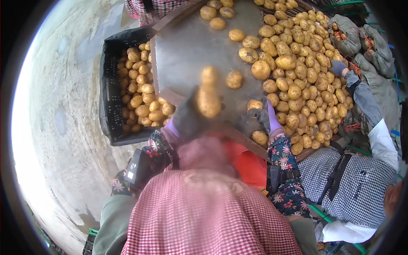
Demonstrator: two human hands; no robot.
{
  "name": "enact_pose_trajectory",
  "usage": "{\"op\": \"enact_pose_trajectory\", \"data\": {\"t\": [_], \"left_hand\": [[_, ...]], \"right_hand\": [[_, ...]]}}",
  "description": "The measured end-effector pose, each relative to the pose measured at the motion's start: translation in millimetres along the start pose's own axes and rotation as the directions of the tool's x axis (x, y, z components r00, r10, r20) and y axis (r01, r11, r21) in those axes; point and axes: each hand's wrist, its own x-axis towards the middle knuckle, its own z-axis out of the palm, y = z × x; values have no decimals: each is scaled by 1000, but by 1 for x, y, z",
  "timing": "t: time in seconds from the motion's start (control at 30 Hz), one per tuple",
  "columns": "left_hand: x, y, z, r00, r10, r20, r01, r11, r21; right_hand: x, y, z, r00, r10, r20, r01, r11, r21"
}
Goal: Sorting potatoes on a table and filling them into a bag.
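My left hand [187,116], in a dark glove with a purple cuff, is closed around a yellow-brown potato [208,103] over the grey metal sorting table [182,55]. Another potato [208,75] shows just beyond it; both look blurred, and I cannot tell whether the hand also holds this second one. My right hand [261,115], gloved the same way, has its fingers curled against a smaller potato [255,104] at the table's near right. One loose potato [234,79] lies between the hands, farther off. Close below my right hand rests another potato [260,137].
A black crate [106,91] of potatoes stands left of the table. A large potato heap [304,76] covers the right side. A co-worker's gloved hand [338,68] touches the heap's right edge, near filled grey sacks [374,46]. Red material [246,161] shows below the table's near edge.
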Motion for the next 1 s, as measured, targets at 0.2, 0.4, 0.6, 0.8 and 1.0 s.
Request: {"op": "enact_pose_trajectory", "data": {"t": [0.2, 0.4, 0.6, 0.8, 1.0], "left_hand": [[-57, 5, -78, 926, -92, -367, 104, 994, 14], [-173, -100, -187, 902, 81, -423, 280, 636, 719], [-119, -72, -156, 586, 15, -810, 399, 865, 305], [-49, 45, -9, 932, 11, -362, 154, 892, 425], [-18, 51, 50, 909, -413, -48, 383, 876, -292]], "right_hand": [[-86, -14, 83, 886, -372, 277, 318, 922, 220], [-115, -22, 120, 878, -256, 403, -148, 656, 740], [-122, -19, 113, 875, -350, 334, 113, 819, 562], [-137, -29, 118, 757, -620, 206, 618, 782, 83], [-145, -41, 119, 684, -684, 253, 724, 594, -352]]}}
